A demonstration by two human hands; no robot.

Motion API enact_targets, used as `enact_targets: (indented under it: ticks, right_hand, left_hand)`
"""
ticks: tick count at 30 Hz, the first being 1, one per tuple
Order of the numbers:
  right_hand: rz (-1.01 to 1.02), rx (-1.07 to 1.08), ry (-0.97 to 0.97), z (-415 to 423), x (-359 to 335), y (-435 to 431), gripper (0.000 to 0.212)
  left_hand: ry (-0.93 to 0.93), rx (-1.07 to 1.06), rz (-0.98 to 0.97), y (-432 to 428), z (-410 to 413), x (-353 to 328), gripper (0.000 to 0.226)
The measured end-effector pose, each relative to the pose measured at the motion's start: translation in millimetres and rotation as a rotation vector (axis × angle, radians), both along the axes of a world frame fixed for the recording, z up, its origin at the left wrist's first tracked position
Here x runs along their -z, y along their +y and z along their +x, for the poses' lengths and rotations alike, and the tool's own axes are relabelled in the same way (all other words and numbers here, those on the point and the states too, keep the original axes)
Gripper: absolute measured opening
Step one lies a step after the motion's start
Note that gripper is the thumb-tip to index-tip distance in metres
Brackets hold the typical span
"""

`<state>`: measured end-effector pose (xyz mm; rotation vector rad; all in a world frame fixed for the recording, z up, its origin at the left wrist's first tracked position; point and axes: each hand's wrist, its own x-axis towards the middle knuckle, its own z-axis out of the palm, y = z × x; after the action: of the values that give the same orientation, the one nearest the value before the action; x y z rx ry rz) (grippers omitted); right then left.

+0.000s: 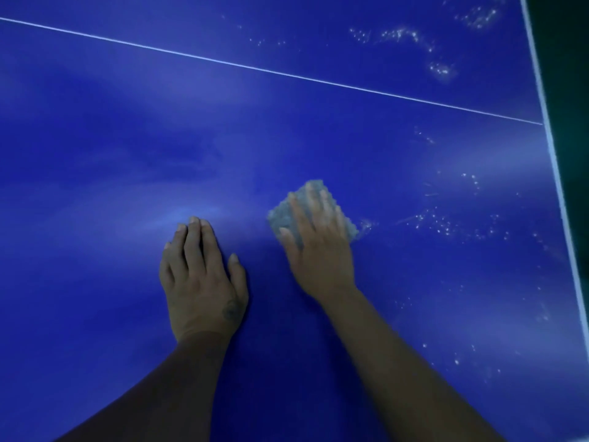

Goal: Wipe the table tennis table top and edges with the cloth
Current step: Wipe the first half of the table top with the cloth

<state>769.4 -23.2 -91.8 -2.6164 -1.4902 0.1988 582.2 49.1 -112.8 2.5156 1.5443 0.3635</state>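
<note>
The right hand (318, 247) lies flat on a gray cloth (283, 212), fingers straight and a little spread, pressing it onto the blue table (95, 154). The left hand (200, 282) rests flat on the table just beside it, fingers straight and close together, holding nothing. Small white drops (446, 224) dot the table to the right of the cloth. A thin white line (255, 69) crosses the table farther away.

Right hand (318, 247) was blurred, finger outlines soft. It covered most of the cloth (282, 212), with only the cloth's margins showing. Both forearms (414, 378) ran off the bottom edge. Table (95, 154) was cropped left, top and bottom. White specks (439, 224) were too small to tell droplets from dust.
</note>
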Motion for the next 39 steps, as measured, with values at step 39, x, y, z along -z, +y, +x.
enact_targets:
  ticks: [39]
  right_hand:
    - [-0.094,-0.147,0.078,-45.9,-1.7,-152.0,0.065]
  left_hand:
    - [-0.043,0.067,0.066,-5.0,-1.5,-6.2,0.052]
